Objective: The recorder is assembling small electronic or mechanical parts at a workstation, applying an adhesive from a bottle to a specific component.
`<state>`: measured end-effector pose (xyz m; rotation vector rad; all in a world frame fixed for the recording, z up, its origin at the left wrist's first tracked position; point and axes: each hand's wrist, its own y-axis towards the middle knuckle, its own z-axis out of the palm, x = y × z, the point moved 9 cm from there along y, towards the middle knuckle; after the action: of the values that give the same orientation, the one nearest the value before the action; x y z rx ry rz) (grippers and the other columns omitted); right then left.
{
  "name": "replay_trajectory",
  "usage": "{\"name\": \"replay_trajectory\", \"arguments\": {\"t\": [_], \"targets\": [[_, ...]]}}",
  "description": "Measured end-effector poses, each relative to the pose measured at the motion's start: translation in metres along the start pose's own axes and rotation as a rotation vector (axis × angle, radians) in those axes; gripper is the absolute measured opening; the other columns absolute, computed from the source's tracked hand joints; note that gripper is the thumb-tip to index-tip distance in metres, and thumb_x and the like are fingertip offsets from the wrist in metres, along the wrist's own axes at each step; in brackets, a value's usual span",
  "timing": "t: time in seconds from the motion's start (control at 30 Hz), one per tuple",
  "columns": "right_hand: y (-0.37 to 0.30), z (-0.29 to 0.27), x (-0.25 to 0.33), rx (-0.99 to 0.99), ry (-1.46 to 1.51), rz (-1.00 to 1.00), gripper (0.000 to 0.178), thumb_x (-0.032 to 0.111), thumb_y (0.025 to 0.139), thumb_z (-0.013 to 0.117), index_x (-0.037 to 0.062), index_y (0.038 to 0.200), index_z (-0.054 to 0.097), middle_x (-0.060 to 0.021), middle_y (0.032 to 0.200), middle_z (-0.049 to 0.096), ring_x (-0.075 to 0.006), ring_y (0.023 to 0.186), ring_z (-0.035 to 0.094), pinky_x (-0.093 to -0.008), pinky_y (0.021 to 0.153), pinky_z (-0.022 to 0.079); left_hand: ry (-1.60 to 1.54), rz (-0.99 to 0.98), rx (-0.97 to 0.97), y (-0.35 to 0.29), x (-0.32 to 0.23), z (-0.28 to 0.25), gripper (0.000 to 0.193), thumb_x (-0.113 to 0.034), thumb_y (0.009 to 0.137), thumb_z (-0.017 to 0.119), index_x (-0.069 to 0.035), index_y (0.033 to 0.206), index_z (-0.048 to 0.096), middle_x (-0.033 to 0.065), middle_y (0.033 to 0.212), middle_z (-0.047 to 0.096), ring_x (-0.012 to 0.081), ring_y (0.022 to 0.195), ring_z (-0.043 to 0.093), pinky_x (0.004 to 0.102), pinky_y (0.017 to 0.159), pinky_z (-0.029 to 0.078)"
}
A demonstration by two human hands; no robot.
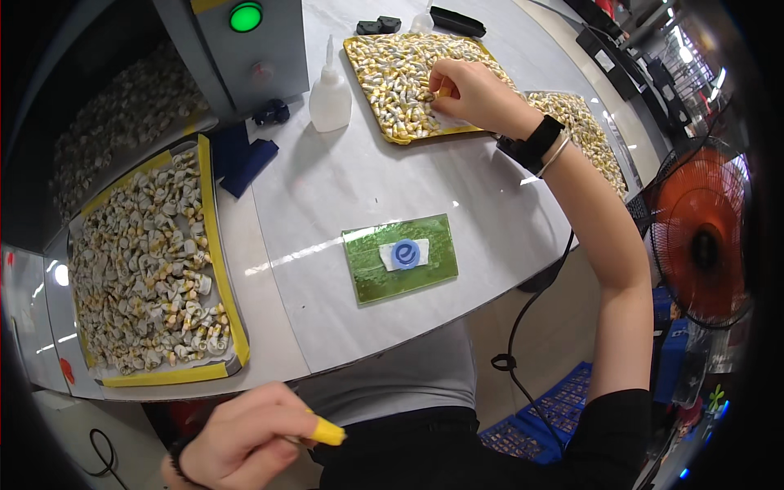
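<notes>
My left hand (257,437) is low at the front left, off the table, its fingers curled together. A short yellow tube-like tip (328,431) shows at the index finger; I cannot tell whether it is a finger wrap or something held. My right hand (469,94) reaches over the far tray (400,141) of small yellow-and-white pieces (392,82), fingers pinched down among them. Yellow shows at those fingertips too, and what they grip is hidden. Between me and that tray lies a green rectangular plate (392,286) bearing a white patch and a blue round disc (406,254).
A yellow-edged tray (233,327) of whitish pieces stands at left beside a grey machine (261,61) with a lit green button (245,16). A white squeeze bottle (330,102) stands upright near the far tray. More pieces (580,122) lie at right; an orange fan (702,237) is beyond.
</notes>
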<state>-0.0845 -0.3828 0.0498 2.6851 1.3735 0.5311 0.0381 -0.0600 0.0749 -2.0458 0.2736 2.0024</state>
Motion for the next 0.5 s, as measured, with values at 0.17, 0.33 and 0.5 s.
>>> {"name": "replay_trajectory", "arguments": {"t": [0.17, 0.33, 0.5], "targets": [[-0.006, 0.001, 0.004, 0.047, -0.084, 0.021, 0.013, 0.008, 0.075, 0.059, -0.0008, 0.084, 0.058, -0.0117, 0.068, 0.06, -0.0227, 0.063, 0.058, -0.0326, 0.061, 0.047, -0.245, 0.129, -0.004, -0.005, 0.048, 0.008, 0.02, -0.009, 0.087, 0.057, 0.008, 0.097, 0.061, 0.0127, 0.078, 0.061, 0.0168, 0.067, 0.061, 0.025, 0.061, 0.047], [-0.019, -0.02, 0.041, -0.015, 0.364, 0.039, 0.011, 0.003, 0.077, 0.058, -0.0009, 0.086, 0.062, -0.0064, 0.067, 0.059, -0.0114, 0.061, 0.055, -0.0231, 0.059, 0.046, -0.715, 0.27, -0.216, -0.008, 0.054, 0.02, 0.037, -0.011, 0.09, 0.055, 0.005, 0.117, 0.036, 0.0198, 0.102, 0.057, 0.0183, 0.087, 0.061, 0.035, 0.083, 0.05], [-0.076, -0.031, 0.116, 0.094, 0.513, -0.049, 0.011, 0.001, 0.073, 0.07, 0.0009, 0.082, 0.065, -0.0045, 0.069, 0.061, -0.0093, 0.06, 0.055, -0.022, 0.055, 0.046, -0.826, 0.138, -0.162, 0.008, 0.078, 0.03, 0.034, -0.012, 0.09, 0.056, 0.007, 0.114, 0.041, 0.0188, 0.103, 0.058, 0.0186, 0.093, 0.06, 0.0329, 0.086, 0.048]]}}
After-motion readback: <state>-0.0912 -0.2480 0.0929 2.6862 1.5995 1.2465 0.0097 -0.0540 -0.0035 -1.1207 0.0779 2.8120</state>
